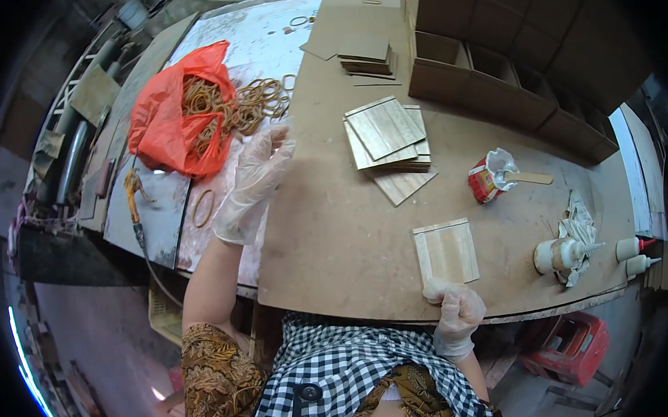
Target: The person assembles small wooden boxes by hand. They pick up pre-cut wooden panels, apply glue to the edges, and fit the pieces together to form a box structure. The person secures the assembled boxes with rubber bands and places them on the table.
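Observation:
My left hand [255,186], in a thin clear glove, reaches over the board's left edge beside a loose heap of tan rubber bands [258,104]. Its fingers are bent together; anything between them is too small to make out. A red plastic bag [173,118] lies open there, more bands spilling from it. My right hand [458,315], also gloved, is closed like a fist at the table's front edge. It meets the near edge of a small square wooden panel [448,252] with a strip along its far side. Whatever that fist holds is hidden.
Beyond sit a stack of similar panels [387,135] and a pile of thin boards [364,54]. A red-and-white tub [489,175] holds a flat wooden stick. Squeeze bottles [556,256] and a rag [577,224] lie right, below a cardboard divider [492,75]. A red stool [571,347] stands underneath.

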The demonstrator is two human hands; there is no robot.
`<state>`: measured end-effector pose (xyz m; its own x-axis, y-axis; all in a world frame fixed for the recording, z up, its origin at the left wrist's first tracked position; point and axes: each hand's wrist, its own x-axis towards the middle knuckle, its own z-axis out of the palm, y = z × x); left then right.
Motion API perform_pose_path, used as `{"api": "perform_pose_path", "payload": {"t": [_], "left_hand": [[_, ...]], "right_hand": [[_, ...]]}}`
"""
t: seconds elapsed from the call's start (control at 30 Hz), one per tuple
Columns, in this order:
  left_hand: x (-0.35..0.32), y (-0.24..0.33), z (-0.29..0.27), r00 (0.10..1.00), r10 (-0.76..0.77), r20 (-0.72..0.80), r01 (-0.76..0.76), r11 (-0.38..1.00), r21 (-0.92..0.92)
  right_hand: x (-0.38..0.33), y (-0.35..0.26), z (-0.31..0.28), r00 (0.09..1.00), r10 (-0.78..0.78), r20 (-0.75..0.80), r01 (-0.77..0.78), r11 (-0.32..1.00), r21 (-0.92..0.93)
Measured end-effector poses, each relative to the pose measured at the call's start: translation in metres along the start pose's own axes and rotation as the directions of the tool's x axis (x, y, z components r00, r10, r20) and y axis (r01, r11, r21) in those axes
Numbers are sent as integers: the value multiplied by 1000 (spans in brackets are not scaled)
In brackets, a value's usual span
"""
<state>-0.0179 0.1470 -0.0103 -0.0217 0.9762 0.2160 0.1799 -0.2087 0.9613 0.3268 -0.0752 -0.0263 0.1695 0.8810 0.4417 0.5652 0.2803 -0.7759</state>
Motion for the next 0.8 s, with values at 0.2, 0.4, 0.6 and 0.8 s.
{"api": "perform_pose_path", "payload": {"t": [0.2,0.4,0.6,0.8], "left_hand": [[36,-8,26,994,-60,94,52,995,85],[55,-10,46,986,-133,100,117,981,154],[53,-17,60,989,-113,99,97,984,152],[54,5,75,975,30,218,-57,991,117]], "right_hand": [[-2,9,-1,998,-57,23,59,997,-58],[4,7,-4,992,-114,61,119,990,-74],[3,8,-5,990,-123,75,133,981,-138],[9,4,-6,991,-110,81,116,991,-66]]}}
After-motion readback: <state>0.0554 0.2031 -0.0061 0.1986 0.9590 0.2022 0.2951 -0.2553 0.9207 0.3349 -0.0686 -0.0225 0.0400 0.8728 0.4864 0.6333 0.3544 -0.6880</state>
